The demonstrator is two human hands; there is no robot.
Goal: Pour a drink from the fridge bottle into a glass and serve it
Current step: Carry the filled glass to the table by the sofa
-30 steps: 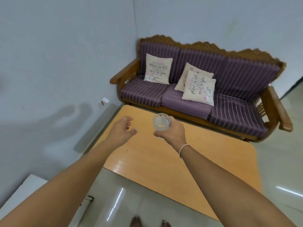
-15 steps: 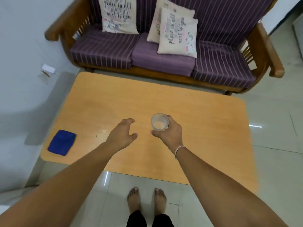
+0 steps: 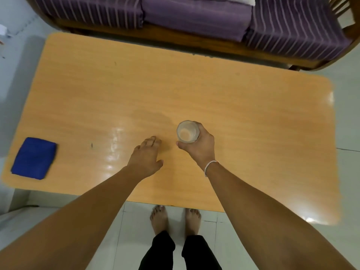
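Bare feet [image 3: 175, 217] are standing on the tiled floor at the table's near edge. Over the wooden table [image 3: 243, 117], the left hand [image 3: 147, 157] is hovering palm down, fingers relaxed and together, holding nothing. Just beside it, the right hand [image 3: 198, 146] is gripping a clear glass [image 3: 187, 131] upright, fingers curled round its wall; pale liquid is sitting low inside. A blue cloth [image 3: 34, 158] is lying at the left end. Beyond, a purple striped sofa [image 3: 194, 20] is standing.

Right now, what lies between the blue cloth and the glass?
In the head view, only bare table and the empty left hand lie between the blue cloth and the glass.
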